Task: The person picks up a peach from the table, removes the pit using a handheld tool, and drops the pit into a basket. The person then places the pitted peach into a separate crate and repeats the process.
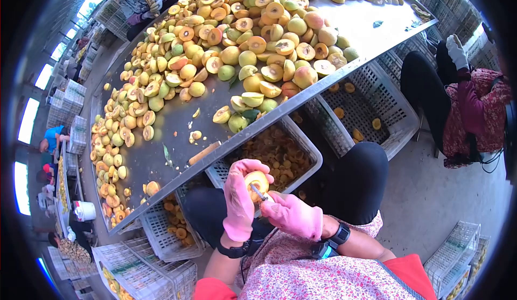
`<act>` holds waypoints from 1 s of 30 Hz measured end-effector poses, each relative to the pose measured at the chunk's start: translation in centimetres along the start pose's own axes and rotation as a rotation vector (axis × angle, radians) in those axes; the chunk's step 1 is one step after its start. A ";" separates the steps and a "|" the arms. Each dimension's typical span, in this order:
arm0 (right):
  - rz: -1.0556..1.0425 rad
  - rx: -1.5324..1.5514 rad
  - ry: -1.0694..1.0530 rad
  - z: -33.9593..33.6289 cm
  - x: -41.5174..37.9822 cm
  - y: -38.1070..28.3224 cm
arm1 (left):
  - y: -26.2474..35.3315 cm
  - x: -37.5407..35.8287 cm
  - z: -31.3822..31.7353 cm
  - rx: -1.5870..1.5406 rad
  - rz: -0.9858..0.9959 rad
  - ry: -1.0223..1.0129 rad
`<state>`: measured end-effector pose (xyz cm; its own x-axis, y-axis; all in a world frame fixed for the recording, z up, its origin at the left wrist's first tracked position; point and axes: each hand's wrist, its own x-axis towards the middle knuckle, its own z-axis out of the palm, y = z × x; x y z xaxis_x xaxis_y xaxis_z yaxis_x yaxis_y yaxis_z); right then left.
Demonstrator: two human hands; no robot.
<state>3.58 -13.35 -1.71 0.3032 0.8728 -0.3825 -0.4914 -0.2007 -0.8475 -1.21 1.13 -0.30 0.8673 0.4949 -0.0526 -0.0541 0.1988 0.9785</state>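
My left hand [240,197], in a pink glove, holds a halved peach [257,185] with its cut face up, above my lap. My right hand [291,214], also gloved in pink, is closed around a small metal pitting tool [258,192], whose tip is at the pit in the middle of the half. Just beyond my hands, under the table edge, sits a white crate [313,160] with many cut halves in it. The handle of the tool is hidden in my right fist.
A metal table [269,118] heaped with halved peaches [257,44] slants across in front. A wooden-handled tool [204,153] lies near its edge. More crates [401,111] stand below and at lower right [455,251]. Co-workers sit at right [471,106] and upper left [141,1].
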 end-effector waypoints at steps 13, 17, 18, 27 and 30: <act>0.256 0.675 -0.471 -0.6 -0.9 1.2 | -0.5 -1.1 -1.6 0.066 0.103 -0.192; 0.267 0.614 -0.428 -0.2 -1.0 1.6 | -0.6 -1.3 -1.3 0.041 -0.119 -0.096; 0.258 0.523 -0.368 0.1 -0.9 1.6 | -0.5 -1.3 -1.4 0.058 -0.213 -0.064; 0.261 0.786 -0.464 0.1 -1.1 2.8 | -0.7 -1.1 -1.8 0.103 -0.086 -0.278; 0.186 0.822 -0.523 -0.4 -1.1 2.2 | -0.3 -0.9 -1.1 -0.233 -0.300 -0.032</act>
<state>2.47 -14.91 -3.33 -0.1375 0.9849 -0.1050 -0.9680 -0.1561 -0.1963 -2.50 1.59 -0.82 0.8766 0.3597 -0.3197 0.0964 0.5196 0.8490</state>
